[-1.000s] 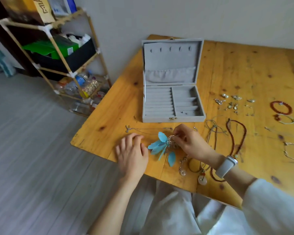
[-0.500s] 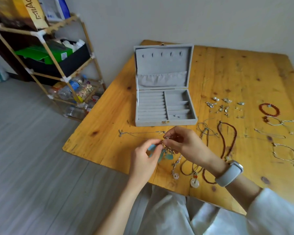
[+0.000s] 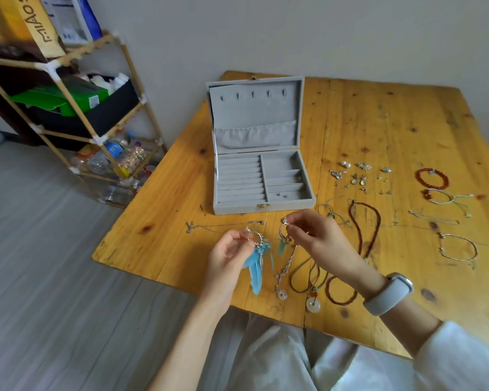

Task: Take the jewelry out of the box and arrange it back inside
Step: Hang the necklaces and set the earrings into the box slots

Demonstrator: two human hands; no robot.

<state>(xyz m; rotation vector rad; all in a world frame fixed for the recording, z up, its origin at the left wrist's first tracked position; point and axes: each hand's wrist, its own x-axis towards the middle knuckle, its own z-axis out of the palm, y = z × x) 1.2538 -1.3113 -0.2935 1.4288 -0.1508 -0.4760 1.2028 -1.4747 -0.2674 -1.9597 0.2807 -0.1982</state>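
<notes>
Feather earrings hang from both hands just below the middle of the frame. The left hand (image 3: 228,251) pinches the hoop of one earring (image 3: 257,259), whose long blue feathers trail down toward the lower edge of the table (image 3: 378,131). The right hand (image 3: 319,238) pinches the hook of the second earring (image 3: 284,238), of which only a short blue tip shows. Both sets of fingers are curled tight on the metal, and the two pieces hang close together; whether they are tangled cannot be told.

The grey box (image 3: 261,179) stands open just above the hands, lid upright toward the top of the frame and tray compartments facing up. Its front wall with the clasp lies nearest the right hand, so a short reach up the frame would bring either earring over the tray. Each earring's long axis runs up and down the frame, roughly along the deeper compartments on the tray's right side.

Other jewelry lies on the wood: a thin chain (image 3: 223,225) to the left of the hands, a dark bead necklace (image 3: 364,230) to the right, and small earrings (image 3: 359,176) further up.
</notes>
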